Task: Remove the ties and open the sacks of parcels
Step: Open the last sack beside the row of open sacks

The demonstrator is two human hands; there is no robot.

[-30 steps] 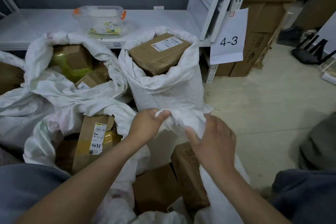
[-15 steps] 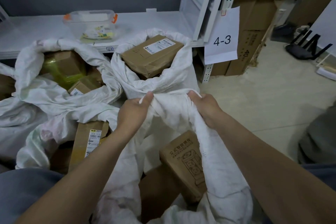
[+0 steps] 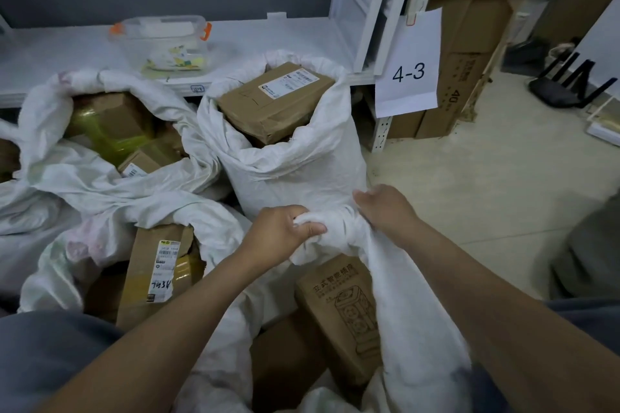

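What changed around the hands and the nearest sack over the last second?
The right hand, loose on the cloth a second ago, now grips the rim of the near sack; the left hand keeps its hold on bunched cloth. They spread the mouth, baring more of the printed box. The other sacks and the clear tub stayed put.

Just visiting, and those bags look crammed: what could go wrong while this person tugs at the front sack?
1. The left hand and right hand grip the bunched rim of the nearest sack; a hard pull might tip out the printed box just below.
2. The upright sack stands right behind them; a bump could dislodge the labelled box on top.
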